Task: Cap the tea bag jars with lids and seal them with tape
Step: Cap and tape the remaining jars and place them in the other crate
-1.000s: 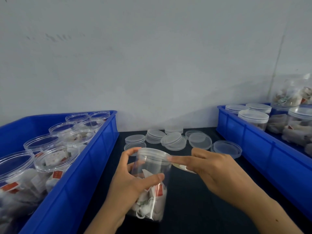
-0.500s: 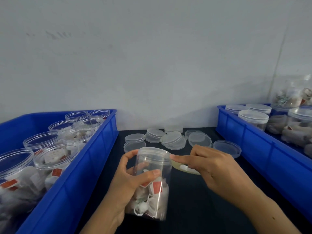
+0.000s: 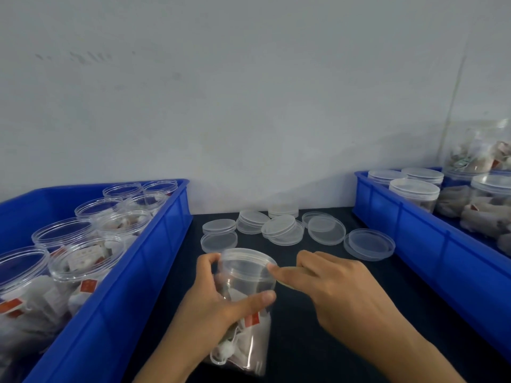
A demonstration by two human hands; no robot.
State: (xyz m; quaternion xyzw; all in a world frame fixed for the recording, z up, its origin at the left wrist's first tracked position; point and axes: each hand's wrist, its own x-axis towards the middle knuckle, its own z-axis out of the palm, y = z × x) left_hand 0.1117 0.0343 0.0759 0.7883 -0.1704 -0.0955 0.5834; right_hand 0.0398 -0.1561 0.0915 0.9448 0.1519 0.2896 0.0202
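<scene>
The left hand (image 3: 210, 308) grips the jar (image 3: 246, 305) (lid (image 3: 249, 257) on). The right hand (image 3: 331, 288) pinches tape (image 3: 287, 283) by the lid's rim. Spare lids (image 3: 279, 230) lie on the table (image 3: 318, 341).

Since the earlier pictures, the right hand (image 3: 343, 294) has closed in on the capped jar (image 3: 246, 305): its forefinger tip now touches the lid (image 3: 247, 258) rim at the jar's right side, where before it stood just clear of it. The pale strip of tape (image 3: 287, 270) pinched under the right fingers (image 3: 279, 273), earlier seen as a longer band trailing below and right of them, now shows only as a short piece between fingers and lid. The left hand (image 3: 213, 308) has shifted its grip: the thumb now lies lower across the jar wall, and the forefinger curls at the lid's left rim. The jar leans slightly more.
</scene>
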